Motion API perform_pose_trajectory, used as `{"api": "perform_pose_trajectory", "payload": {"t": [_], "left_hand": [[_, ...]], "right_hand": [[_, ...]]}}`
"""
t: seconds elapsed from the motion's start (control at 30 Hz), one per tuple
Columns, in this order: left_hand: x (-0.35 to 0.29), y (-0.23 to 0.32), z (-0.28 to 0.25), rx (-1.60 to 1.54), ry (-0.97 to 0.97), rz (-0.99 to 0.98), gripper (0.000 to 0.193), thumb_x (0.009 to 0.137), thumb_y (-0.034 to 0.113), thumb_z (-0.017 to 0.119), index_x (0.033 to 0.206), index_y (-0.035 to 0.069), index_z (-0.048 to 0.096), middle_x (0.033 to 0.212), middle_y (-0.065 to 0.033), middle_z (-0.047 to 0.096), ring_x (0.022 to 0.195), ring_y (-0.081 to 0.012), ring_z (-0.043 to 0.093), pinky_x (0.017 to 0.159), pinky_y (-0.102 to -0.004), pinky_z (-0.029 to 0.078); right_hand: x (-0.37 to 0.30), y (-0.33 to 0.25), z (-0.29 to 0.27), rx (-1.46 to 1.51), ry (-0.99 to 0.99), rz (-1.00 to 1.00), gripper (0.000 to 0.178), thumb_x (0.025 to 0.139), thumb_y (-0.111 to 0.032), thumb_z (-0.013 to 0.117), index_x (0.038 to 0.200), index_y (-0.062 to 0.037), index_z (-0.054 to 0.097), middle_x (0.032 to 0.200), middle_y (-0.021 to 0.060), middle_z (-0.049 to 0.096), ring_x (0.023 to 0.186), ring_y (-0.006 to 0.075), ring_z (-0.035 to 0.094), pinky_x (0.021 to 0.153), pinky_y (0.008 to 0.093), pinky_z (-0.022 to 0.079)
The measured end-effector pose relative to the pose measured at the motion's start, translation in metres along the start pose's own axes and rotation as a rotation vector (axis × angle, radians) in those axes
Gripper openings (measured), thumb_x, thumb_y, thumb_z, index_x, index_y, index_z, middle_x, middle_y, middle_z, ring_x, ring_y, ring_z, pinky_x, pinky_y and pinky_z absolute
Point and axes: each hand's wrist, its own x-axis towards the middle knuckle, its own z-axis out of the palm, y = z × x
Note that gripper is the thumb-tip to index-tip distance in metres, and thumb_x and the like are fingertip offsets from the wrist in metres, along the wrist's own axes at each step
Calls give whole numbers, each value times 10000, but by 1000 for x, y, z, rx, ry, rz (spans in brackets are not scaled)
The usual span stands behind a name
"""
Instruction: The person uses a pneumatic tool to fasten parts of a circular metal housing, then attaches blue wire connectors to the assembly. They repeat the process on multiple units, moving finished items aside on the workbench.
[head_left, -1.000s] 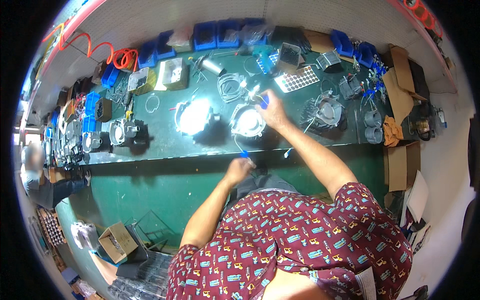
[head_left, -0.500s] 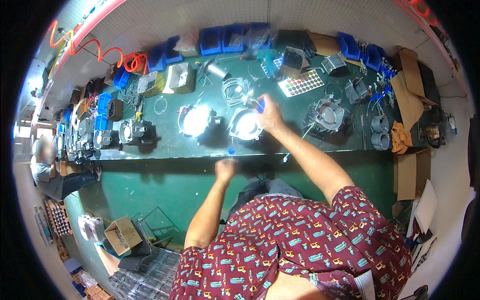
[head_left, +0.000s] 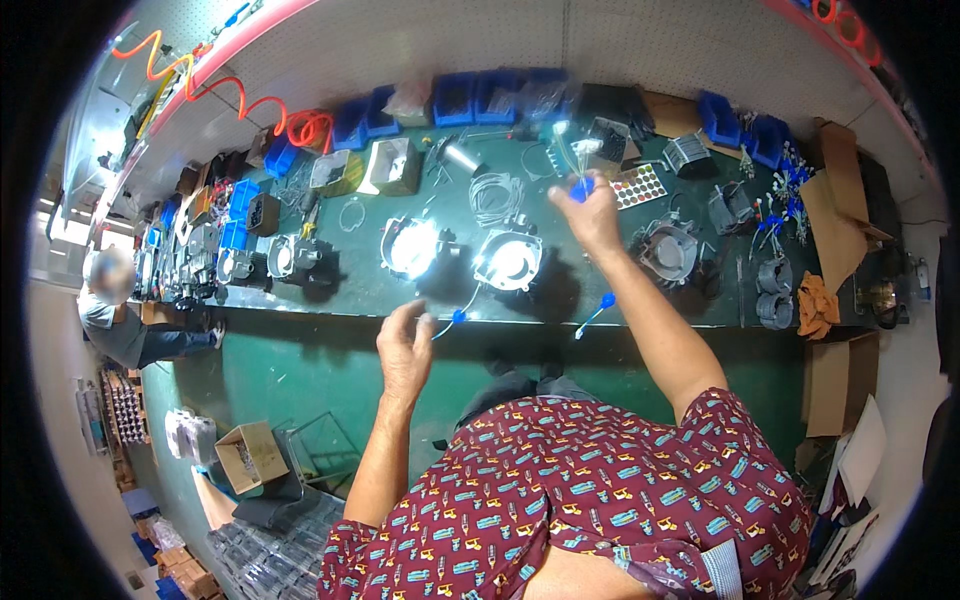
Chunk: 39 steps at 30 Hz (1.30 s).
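Note:
My right hand (head_left: 592,212) is raised over the middle of the bench, its fingers closed on a blue-ended wire lead (head_left: 581,188) whose pale strands stick up beyond the fingertips. My left hand (head_left: 404,345) is at the bench's front edge with thumb and fingers apart, holding nothing. Just right of it, a wire with a blue piece (head_left: 458,316) runs from a round metal motor housing (head_left: 509,261) and hangs over the edge. Left of that stands a second, brightly lit housing (head_left: 410,246). A third housing (head_left: 667,251) sits right of my right forearm, near another wire with a blue piece (head_left: 607,300).
A coil of grey cable (head_left: 497,199) lies behind the housings, with a sheet of round stickers (head_left: 638,187) to its right. Blue bins (head_left: 455,98) line the back. An orange cloth (head_left: 817,306) lies at the right end. A person (head_left: 110,310) sits far left.
My right hand has moved up and right, away from the middle housing, with the wire lead. My left hand has shifted left and opened beside the hanging wire. The view has shifted slightly.

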Motion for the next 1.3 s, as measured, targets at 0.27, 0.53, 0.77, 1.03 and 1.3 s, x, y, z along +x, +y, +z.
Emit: {"api": "perform_pose_trajectory", "payload": {"t": [0.27,0.53,0.77,1.03,1.3], "left_hand": [[32,65,49,-718,-666,-233,510,1045,288,553,1473,28,454,1310,-95,623,1189,-149,568,937,-333,495],[92,3,3,-1176,-336,-460,358,1022,333,597,1258,63,607,1081,-39,687,901,-118,617,783,-300,554],[146,-36,-76,-1365,-233,-635,244,1035,314,580,1066,75,613,912,-12,661,752,-101,611,663,-246,526],[198,-62,-103,-1327,-198,-523,184,1054,243,534,1045,62,567,893,-47,667,740,-117,634,660,-257,556],[272,-64,-133,-976,-287,-115,185,1060,235,503,1079,59,558,757,-15,556,654,-107,517,578,-245,433]], "right_hand": [[-33,-70,33,1085,-44,388,92,905,-164,679,964,-116,627,829,21,649,768,152,625,681,323,518],[-65,-74,148,1199,4,407,123,924,-100,586,1046,-89,600,991,102,666,938,248,662,866,431,562],[-90,-95,246,926,-206,123,353,863,81,519,1192,-37,473,1126,189,660,1021,273,682,932,404,563],[-93,-125,270,145,-161,273,448,836,-94,772,1190,6,516,1053,114,665,911,150,648,763,288,548],[-105,-32,231,108,221,424,280,767,-111,768,993,0,645,845,57,656,712,128,606,648,291,498]]}}
